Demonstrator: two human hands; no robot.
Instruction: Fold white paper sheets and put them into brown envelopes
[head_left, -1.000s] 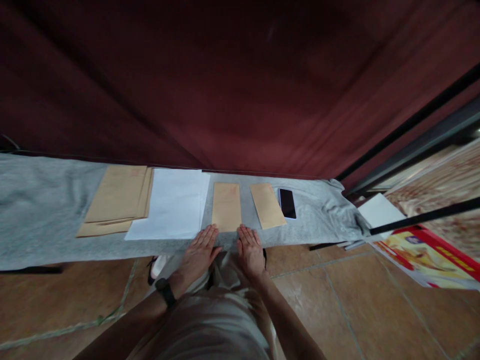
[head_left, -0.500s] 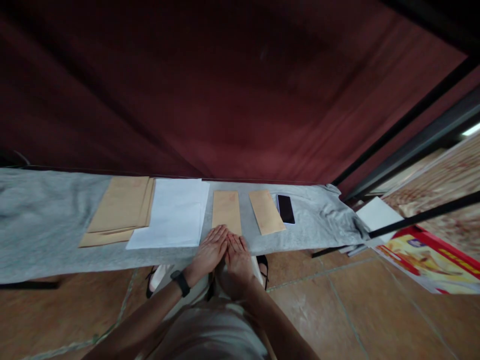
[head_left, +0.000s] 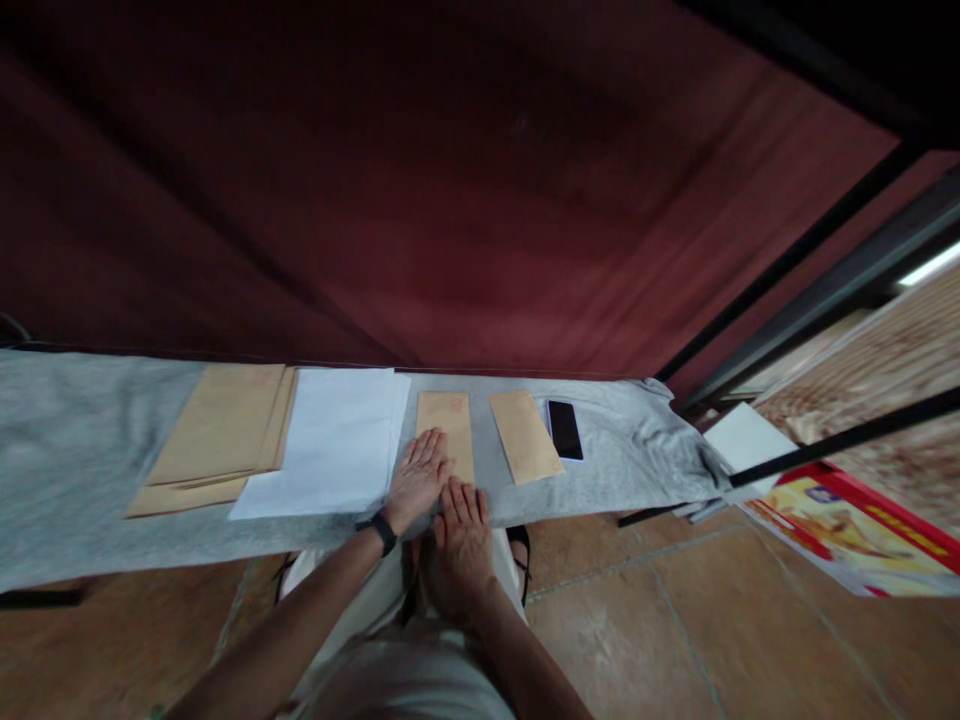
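Note:
In front of me a brown paper envelope (head_left: 452,425) lies flat on the grey cloth. My left hand (head_left: 420,478) rests flat across its left and lower part, fingers stretched out. Lower down, my right hand (head_left: 461,522) lies flat at the envelope's near end with its fingers extended, close beside my left hand. A second brown envelope (head_left: 525,437) lies a little tilted to the right, its corner by a dark-screened phone (head_left: 565,431). Left of my hands are white paper sheets (head_left: 337,440) and, farther left, a stack of larger brown envelopes (head_left: 221,425).
The grey cloth (head_left: 622,440) covers a narrow table. Behind it hangs a dark red curtain (head_left: 450,250). Black metal bars (head_left: 847,435) run along the right side, near a red and yellow box (head_left: 862,525) and a white board (head_left: 750,437). Tiled floor (head_left: 600,620) lies below.
My left hand has slid up the envelope, away from me, while my right hand stays near its lower end. The hands, overlapping before, are now more apart. The view has shifted slightly.

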